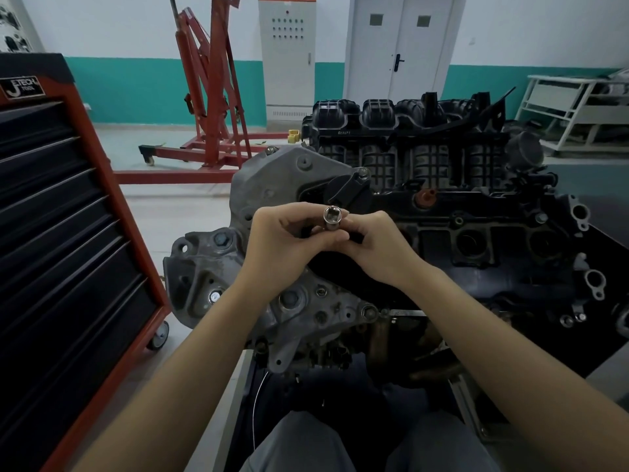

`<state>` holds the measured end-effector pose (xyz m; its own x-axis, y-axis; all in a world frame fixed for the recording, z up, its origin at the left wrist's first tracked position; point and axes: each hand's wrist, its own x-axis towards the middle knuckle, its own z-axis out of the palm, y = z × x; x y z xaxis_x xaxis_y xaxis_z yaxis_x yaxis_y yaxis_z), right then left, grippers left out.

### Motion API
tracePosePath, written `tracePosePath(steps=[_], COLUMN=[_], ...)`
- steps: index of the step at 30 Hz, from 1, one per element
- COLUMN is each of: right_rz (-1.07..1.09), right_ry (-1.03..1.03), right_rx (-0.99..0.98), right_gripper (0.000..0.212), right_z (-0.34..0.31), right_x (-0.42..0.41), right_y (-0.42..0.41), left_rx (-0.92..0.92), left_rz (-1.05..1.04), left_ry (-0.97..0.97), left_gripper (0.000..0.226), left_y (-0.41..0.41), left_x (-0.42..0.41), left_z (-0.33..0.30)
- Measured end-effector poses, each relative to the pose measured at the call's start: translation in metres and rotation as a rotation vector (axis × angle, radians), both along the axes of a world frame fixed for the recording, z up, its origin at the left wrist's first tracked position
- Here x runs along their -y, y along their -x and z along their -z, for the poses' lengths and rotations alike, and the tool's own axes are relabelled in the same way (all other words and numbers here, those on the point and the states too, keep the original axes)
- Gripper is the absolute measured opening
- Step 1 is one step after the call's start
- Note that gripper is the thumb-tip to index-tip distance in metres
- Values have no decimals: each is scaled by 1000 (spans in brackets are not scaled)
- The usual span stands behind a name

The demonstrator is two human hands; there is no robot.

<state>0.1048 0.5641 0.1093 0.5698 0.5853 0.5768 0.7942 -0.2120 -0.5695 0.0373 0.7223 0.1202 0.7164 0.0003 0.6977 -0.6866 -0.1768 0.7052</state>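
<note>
Bare forearms [204, 352], short-sleeved; grey trousers [299, 447].

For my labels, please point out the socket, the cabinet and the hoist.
socket [332, 222], head view, chrome side.
cabinet [61, 212], head view, drawer front.
hoist [216, 63], head view, red mast.

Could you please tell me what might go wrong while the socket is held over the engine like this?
1. The socket is pinched only between the fingers of the left hand and right hand, right above the engine. If it slips, it could fall into a gap.
2. The open ports lie close on the right, so a dropped socket might roll in and be hard to get back.
</note>
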Motion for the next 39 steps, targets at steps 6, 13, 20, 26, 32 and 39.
tracePosePath(steps=[6,13,20,26,32,39], right_rz=[57,4,53,12,25,13], right_ry=[-104,-46,-95,-3,-73,-52], right_rx=[-2,-20,6,13,1,-49], right_gripper=[18,24,21,20,15,20], right_z=[1,-1,-1,1,-1,-2], right_x=[-4,-1,-3,-1,-3,-1], right_y=[0,2,2,0,2,3], left_rx=[41,-7,53,13,45,-20], left_rz=[-93,-10,-146,-43,-130,-33], left_ry=[-52,-35,-55,-30,-73,-10], left_gripper=[24,34,25,32,28,33], left_y=[5,8,11,11,11,12], left_x=[-3,1,2,3,1,3], left_z=[-2,-6,-2,-3,-3,-4])
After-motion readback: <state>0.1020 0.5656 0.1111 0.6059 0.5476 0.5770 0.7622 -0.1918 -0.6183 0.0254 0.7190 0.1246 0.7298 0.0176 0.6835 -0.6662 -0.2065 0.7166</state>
